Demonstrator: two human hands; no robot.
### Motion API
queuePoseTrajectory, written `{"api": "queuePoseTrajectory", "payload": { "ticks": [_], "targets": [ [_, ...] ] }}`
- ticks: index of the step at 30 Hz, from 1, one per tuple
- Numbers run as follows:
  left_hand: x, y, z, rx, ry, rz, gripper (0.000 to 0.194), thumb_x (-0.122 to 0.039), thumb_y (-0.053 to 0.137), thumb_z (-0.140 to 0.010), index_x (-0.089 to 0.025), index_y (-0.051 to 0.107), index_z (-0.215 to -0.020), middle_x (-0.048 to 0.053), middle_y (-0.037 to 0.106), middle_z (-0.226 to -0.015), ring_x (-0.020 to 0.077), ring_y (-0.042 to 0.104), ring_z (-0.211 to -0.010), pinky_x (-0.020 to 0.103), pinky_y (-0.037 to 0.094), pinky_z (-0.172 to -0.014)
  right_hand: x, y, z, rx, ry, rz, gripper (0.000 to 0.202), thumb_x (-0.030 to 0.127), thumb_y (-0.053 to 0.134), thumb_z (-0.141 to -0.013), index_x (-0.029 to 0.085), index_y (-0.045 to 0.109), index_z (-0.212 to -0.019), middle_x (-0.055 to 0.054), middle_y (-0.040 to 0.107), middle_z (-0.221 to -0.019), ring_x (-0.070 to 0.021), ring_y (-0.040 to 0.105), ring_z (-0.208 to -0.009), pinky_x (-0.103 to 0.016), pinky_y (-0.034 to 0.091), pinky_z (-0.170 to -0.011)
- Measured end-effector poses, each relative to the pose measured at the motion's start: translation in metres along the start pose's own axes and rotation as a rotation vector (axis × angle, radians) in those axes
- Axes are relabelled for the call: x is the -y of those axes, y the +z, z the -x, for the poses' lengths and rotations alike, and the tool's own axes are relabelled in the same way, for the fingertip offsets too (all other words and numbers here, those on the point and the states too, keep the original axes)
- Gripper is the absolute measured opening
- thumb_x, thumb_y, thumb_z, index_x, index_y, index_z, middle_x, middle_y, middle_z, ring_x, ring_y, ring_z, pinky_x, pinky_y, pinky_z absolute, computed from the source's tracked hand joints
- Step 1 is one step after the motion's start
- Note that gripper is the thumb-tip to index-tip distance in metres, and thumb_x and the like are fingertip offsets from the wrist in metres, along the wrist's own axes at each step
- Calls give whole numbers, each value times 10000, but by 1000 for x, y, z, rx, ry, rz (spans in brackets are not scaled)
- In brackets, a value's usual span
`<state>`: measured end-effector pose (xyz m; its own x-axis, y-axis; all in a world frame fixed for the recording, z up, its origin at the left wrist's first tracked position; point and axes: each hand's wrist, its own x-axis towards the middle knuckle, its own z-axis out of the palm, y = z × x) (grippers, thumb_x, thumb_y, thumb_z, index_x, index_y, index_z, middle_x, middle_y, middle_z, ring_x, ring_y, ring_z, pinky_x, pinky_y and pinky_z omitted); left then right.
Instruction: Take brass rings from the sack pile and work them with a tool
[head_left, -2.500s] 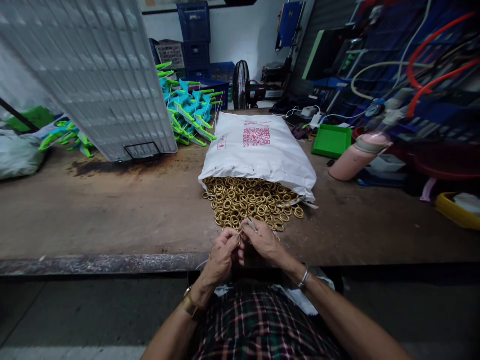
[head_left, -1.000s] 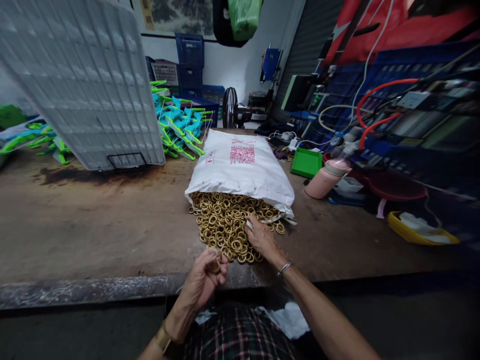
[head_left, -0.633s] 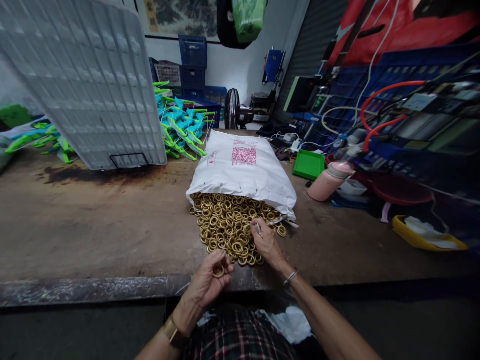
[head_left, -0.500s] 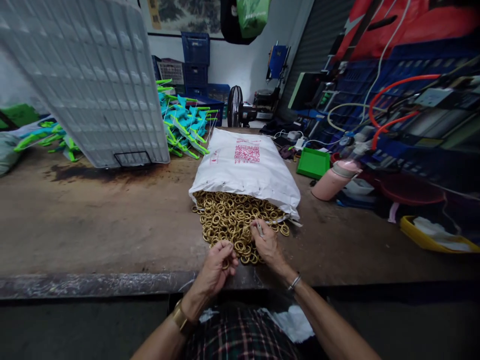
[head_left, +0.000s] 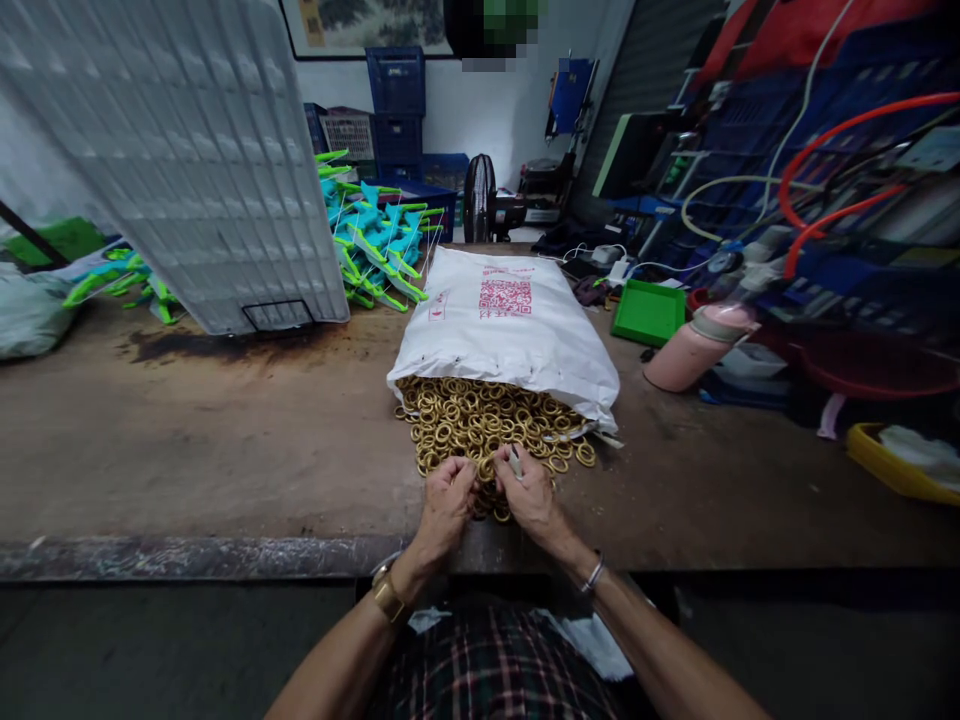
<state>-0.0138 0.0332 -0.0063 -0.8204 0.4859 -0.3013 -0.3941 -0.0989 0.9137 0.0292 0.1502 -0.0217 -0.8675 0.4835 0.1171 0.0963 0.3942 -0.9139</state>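
A white sack (head_left: 517, 320) with a red printed code lies on the table, its mouth towards me. Brass-coloured rings (head_left: 465, 418) spill out of it in a heap. Over the near edge of the heap, my left hand (head_left: 448, 503) is closed, its fingertips pinched together; what they hold is too small to make out. Close beside it on the right, my right hand (head_left: 529, 492) is closed on a small pale metal tool (head_left: 515, 462). One ring (head_left: 485, 469) shows between the two hands, at the right fingertips.
A ribbed translucent panel (head_left: 195, 170) stands at the left, with green and turquoise pieces (head_left: 375, 245) behind it. At the right are a green tray (head_left: 649, 311), a pink bottle (head_left: 697, 350) and a yellow tray (head_left: 892, 475). The wooden table (head_left: 225, 440) has a worn front edge.
My left hand has moved up and turned knuckles-up, and my hands are closer together over the rings. The ring under my left fingers no longer shows. The whole view has shifted slightly.
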Motion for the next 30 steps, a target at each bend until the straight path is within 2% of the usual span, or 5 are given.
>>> {"api": "queuePoseTrajectory", "payload": {
  "ticks": [7, 14, 18, 23, 30],
  "targets": [
    [-4, -2, -2, 109, -97, 136, 368, -475, 677, -635, -160, 496, -698, -67, 461, -528, 24, 328, -384, 162, 181, -372, 0, 3, 0, 6, -36, 34, 181, 355, 414, -826, 206, 489, -754, 50, 460, -525, -104, 424, -471, -216, 363, -496],
    [-7, -3, -13, 100, -407, 303, 237, -275, 625, -668, -170, 414, -642, -86, 382, -478, 15, 287, -351, 148, 161, -362, 11, 0, 7, -63, -223, 140, 149, 279, 372, -841, 203, 498, -819, 9, 543, -649, -115, 495, -565, -224, 391, -572],
    [-4, -1, -14, 43, -311, 212, 217, -279, 635, -670, -172, 447, -690, -85, 425, -476, 18, 294, -340, 154, 144, -358, 13, -1, 7, -82, -175, 110, 155, 305, 383, -845, 203, 498, -824, 16, 536, -635, -113, 488, -550, -225, 389, -559],
    [-8, -1, -11, -53, 86, -59, 295, -324, 614, -709, -188, 520, -953, -96, 460, -492, 40, 319, -368, 175, 214, -388, 9, -2, 2, -67, -57, -9, 155, 339, 414, -836, 204, 482, -805, 49, 482, -552, -105, 466, -507, -219, 380, -538],
    [-14, 6, -4, 99, 93, -72, 286, -435, 598, -721, -157, 535, -693, -55, 480, -527, 44, 320, -415, 200, 240, -423, 8, -3, 0, 4, 68, -209, 206, 396, 446, -805, 200, 486, -755, 55, 471, -536, -99, 429, -490, -221, 367, -513]
  ]
}}
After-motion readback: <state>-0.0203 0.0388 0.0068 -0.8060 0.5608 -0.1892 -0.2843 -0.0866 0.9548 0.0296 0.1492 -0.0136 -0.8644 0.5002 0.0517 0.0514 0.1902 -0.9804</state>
